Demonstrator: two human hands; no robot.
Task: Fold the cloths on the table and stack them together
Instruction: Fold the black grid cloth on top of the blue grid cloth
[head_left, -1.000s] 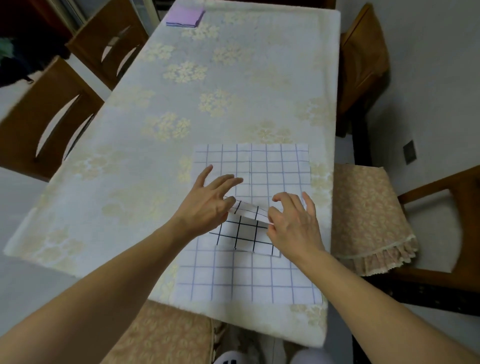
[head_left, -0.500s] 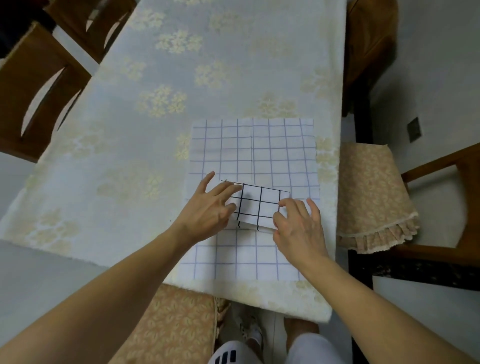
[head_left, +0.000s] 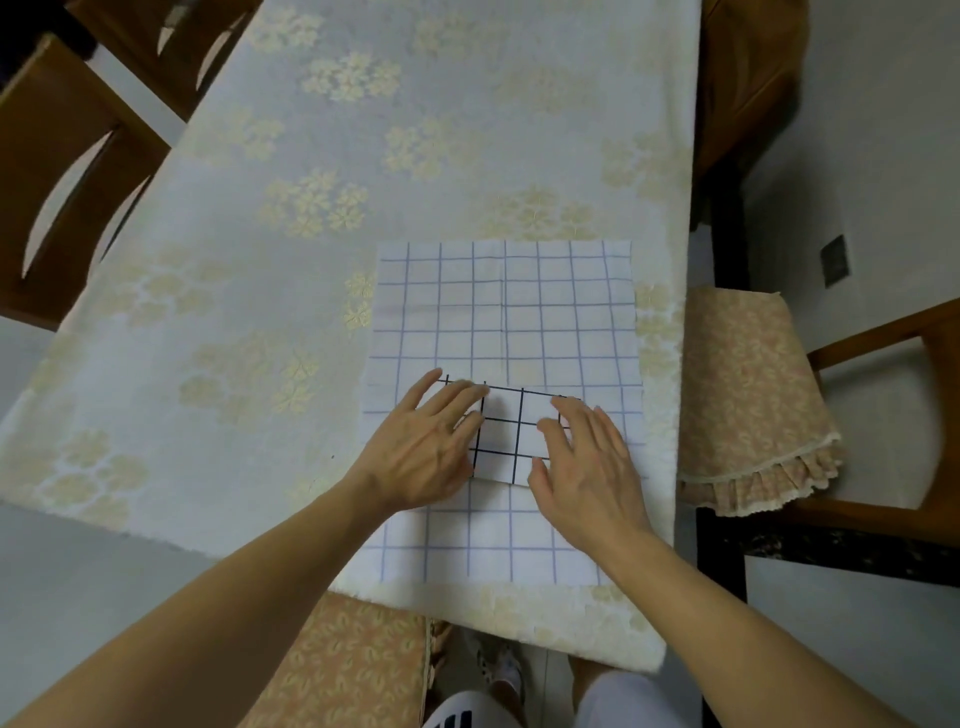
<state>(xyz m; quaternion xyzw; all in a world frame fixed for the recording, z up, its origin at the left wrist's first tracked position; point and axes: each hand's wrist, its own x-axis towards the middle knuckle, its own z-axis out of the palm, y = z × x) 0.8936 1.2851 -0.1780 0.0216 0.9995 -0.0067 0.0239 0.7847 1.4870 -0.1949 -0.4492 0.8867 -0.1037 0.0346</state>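
A small white cloth with a black grid (head_left: 511, 434), folded into a compact rectangle, lies on top of a larger white cloth with a pale blue grid (head_left: 506, 317) spread flat near the table's front right. My left hand (head_left: 428, 447) presses flat on the small cloth's left part, fingers straight. My right hand (head_left: 584, 467) lies flat on its right part, fingers extended. Both hands hide the small cloth's side edges.
The table (head_left: 270, 260) wears a cream floral tablecloth. Cushioned chairs stand at the right (head_left: 748, 395) and at the front (head_left: 348, 660); wooden chairs (head_left: 57, 171) line the left side. The table's front edge is close below the big cloth.
The small cloth's raised flap has been laid down into a flat fold. Both hands went from pinching and guiding it to pressing flat on it. The view tilted downward.
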